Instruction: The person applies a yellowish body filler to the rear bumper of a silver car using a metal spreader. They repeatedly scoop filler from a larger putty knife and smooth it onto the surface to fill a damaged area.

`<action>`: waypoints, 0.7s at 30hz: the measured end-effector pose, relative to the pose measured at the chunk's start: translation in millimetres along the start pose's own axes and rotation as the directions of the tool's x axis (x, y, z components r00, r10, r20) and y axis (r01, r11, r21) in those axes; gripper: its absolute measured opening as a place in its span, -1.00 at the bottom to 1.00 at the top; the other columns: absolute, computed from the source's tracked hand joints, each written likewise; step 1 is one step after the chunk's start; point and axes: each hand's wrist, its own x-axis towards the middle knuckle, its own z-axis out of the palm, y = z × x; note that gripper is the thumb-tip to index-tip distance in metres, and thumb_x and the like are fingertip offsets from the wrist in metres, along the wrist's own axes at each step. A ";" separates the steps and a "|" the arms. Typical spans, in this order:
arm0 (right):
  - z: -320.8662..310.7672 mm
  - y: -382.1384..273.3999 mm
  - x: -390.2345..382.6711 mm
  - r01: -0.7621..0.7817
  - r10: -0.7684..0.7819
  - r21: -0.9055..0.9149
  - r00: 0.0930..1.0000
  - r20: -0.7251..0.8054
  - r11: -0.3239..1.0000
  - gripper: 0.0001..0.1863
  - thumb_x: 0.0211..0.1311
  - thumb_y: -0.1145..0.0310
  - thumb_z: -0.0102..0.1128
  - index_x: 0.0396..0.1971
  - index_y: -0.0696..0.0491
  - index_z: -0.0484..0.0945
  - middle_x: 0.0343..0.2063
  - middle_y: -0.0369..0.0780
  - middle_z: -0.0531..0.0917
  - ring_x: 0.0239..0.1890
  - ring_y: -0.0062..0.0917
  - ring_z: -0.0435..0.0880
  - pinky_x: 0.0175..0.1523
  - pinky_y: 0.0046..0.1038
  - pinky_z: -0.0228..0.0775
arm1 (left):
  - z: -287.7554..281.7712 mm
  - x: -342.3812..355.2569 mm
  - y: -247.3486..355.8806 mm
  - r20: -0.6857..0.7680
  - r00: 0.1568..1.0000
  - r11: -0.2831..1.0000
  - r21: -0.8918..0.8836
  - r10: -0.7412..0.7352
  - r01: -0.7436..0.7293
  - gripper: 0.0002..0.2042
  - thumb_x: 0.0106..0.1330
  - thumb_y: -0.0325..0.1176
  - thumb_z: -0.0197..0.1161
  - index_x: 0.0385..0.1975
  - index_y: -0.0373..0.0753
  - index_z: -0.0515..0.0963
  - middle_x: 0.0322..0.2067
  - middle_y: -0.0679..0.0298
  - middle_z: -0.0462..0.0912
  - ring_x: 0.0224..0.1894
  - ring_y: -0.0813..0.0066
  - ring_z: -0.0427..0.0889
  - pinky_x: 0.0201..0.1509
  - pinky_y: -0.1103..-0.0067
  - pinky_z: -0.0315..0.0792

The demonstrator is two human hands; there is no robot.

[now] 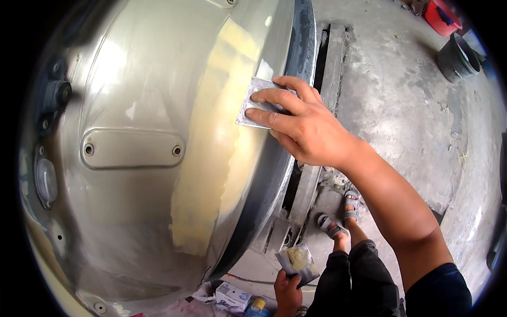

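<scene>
My right hand [311, 121] grips a flat grey metal putty spreader [253, 108], fingers spread over its face. The spreader lies against a pale yellow strip of filler [203, 174] on a beige painted car body panel [132, 201]. Its lower edge meets the strip near the panel's right-hand border. Low in the picture, my left hand [288, 290] holds a grey mixing plate [311, 272] by its near edge. A mound of yellowish putty [297, 258] sits on that plate.
A dark curved bumper edge [264, 195] borders the panel. A white box [232, 297] and a yellow-capped blue container [258, 305] stand on the floor below. A narrow floor channel [289, 195] runs beside the car. At the far right are a black bucket [455, 61] and a red basin [439, 18].
</scene>
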 end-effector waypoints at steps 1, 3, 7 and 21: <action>-0.7 1.3 -3.2 -0.006 0.006 -0.004 1.000 0.019 1.000 -0.47 0.05 0.55 0.31 0.10 -0.07 0.65 0.19 -0.27 0.53 0.30 -0.03 0.38 0.26 -0.05 0.34 | 2.7 0.3 3.8 0.000 1.000 1.000 -0.022 -0.002 0.002 -0.65 0.25 -0.69 0.08 0.05 -0.38 0.48 0.03 0.13 0.62 0.10 0.32 0.61 0.31 0.37 0.42; -4.0 -1.8 -9.9 -0.047 0.047 0.000 0.998 0.032 0.999 -0.48 0.07 0.55 0.29 0.11 -0.07 0.65 0.20 -0.27 0.53 0.30 -0.03 0.38 0.25 -0.05 0.34 | 8.5 -1.3 16.0 -0.006 1.000 0.997 -0.072 -0.003 0.003 -0.63 0.25 -0.70 0.07 0.07 -0.38 0.47 0.05 0.11 0.61 0.12 0.30 0.61 0.33 0.35 0.41; -9.2 -15.5 -7.6 -0.151 0.151 -0.014 0.989 0.002 0.988 -0.51 0.13 0.54 0.26 0.12 -0.06 0.64 0.20 -0.26 0.52 0.27 -0.04 0.40 0.21 -0.05 0.36 | 16.4 1.0 35.8 0.050 0.993 0.980 -0.173 0.107 -0.097 -0.60 0.25 -0.72 0.06 0.12 -0.39 0.45 0.11 0.06 0.60 0.20 0.23 0.58 0.41 0.25 0.38; 8.8 -120.8 -18.7 -0.256 0.271 -0.105 0.949 0.160 0.961 -0.43 0.10 0.39 0.17 0.21 0.03 0.57 0.16 -0.17 0.49 0.17 0.01 0.39 0.08 -0.01 0.31 | -4.9 -9.9 31.8 0.004 0.995 0.965 -0.247 0.095 -0.091 -0.59 0.22 -0.75 0.10 0.10 -0.40 0.46 0.06 0.10 0.62 0.15 0.28 0.61 0.36 0.34 0.41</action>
